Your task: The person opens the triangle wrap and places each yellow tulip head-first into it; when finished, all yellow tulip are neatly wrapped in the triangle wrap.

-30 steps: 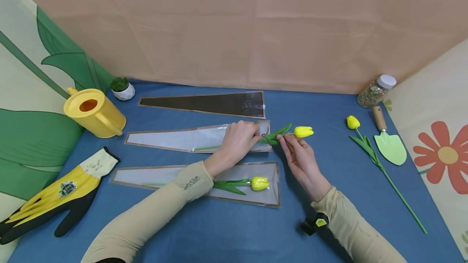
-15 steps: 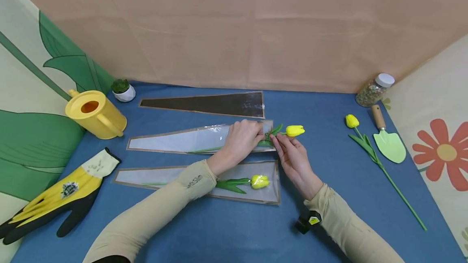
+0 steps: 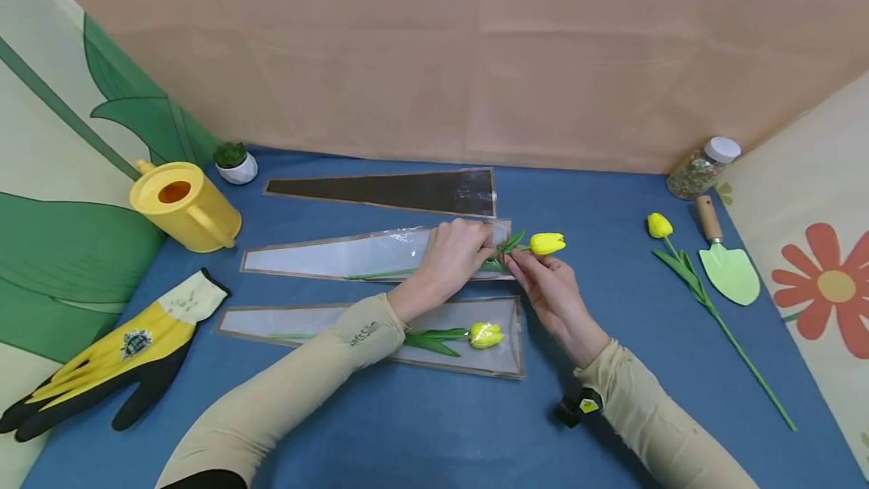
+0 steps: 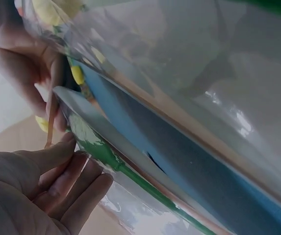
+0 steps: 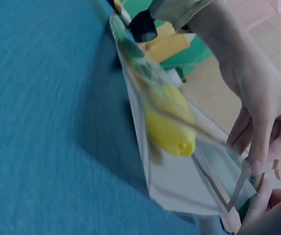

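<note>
My left hand [image 3: 483, 250] pinches the wide open end of the middle clear sleeve [image 3: 339, 255]. Right beside it, my right hand [image 3: 517, 259] pinches the leafy stem of a yellow tulip [image 3: 546, 244]. The flower head lies just outside the sleeve's mouth, and the green stem [image 4: 130, 171] runs inside the sleeve. In the left wrist view my left fingers [image 4: 62, 178] hold the sleeve's rim by that stem. The nearer clear sleeve [image 3: 305, 321] holds another yellow tulip [image 3: 485, 335], also seen as the tulip [image 5: 169, 122] in the right wrist view.
A dark sleeve [image 3: 387, 192] lies behind. At the left are a yellow watering can [image 3: 183, 206], a small potted plant [image 3: 235, 163] and a yellow-black glove [image 3: 115, 357]. At the right lie a loose tulip [image 3: 657, 226], a green trowel [image 3: 726, 262] and a jar [image 3: 702, 168].
The right hand has slid the tulip leftward, so its head now lies closer to the sleeve's mouth. The left hand has kept its hold on the sleeve's end.
</note>
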Tool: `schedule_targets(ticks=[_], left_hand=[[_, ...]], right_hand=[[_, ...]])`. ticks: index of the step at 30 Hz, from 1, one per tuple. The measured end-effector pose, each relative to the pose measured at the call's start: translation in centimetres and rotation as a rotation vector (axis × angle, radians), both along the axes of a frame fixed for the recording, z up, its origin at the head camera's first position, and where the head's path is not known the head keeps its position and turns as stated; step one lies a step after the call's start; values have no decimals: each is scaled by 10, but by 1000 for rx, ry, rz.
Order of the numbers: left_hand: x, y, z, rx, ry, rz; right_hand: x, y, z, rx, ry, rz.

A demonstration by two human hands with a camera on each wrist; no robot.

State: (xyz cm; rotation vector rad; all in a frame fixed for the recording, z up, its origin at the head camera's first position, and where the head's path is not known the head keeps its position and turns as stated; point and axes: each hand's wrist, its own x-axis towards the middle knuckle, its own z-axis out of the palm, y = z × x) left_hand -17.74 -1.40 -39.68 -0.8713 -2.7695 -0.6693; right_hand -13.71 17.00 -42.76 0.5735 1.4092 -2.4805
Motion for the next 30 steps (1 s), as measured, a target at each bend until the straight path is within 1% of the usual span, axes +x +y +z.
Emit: schedule_targets(ticks=[5,10,15,18,23,26,30], left_hand=[[-3,1,-3,-9,9,-20],[-5,3,-5,1,-19,-40],[-7,5,-5,4,-18,-54],[-6,4,-4,0,-14,-49],[-4,4,-3,8,-29,-38],[-3,4,-3,15,-30,-30],[-2,3,-3,6,-30,-28]], right_hand=[[-5,3,-5,30,14,42],[-8,6,-9,61,11,59],[-11,8,-11,62,7,82],[-11,7,-12,87,5,105],[-12,5,-12,143,20,136],[-13,4,-12,155,23,148],[-13,2,-14,166,5,172]])
